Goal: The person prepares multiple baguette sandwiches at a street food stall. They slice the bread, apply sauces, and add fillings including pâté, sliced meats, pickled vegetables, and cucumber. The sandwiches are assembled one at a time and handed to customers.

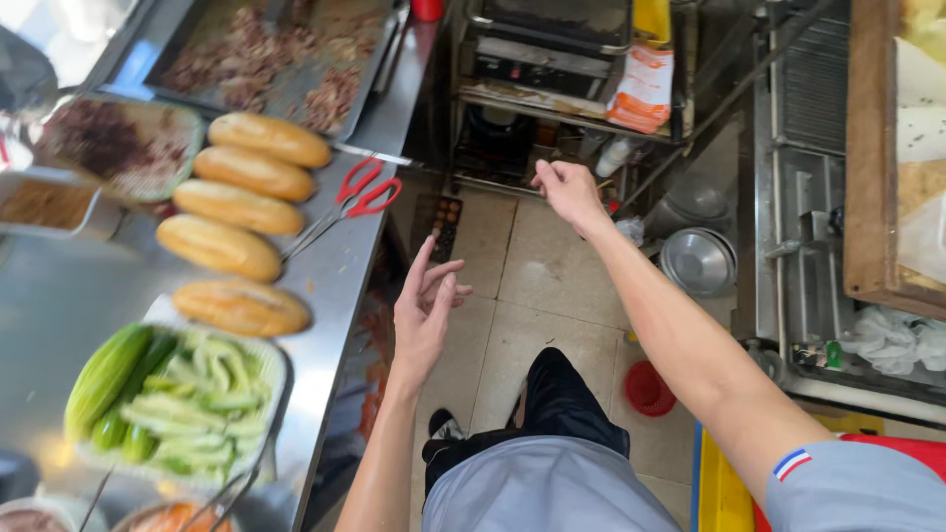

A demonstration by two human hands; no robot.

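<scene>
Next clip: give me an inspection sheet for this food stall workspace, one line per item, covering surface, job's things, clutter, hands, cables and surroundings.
Surface: steel counter at left, carrying food.
Job's things: five bread rolls in a row; red-handled scissors beside them, near the counter edge.
Clutter: tray of cucumber; basket of dark shredded food; griddle with cooked meat.
Hands: left hand open, empty, over the floor beside the counter; right hand loosely curled, holding nothing visible, reaching toward the metal shelf rack.
Cables: nothing seen.
Surroundings: tiled floor; metal bowls; small red basket; person's dark trousers.
</scene>
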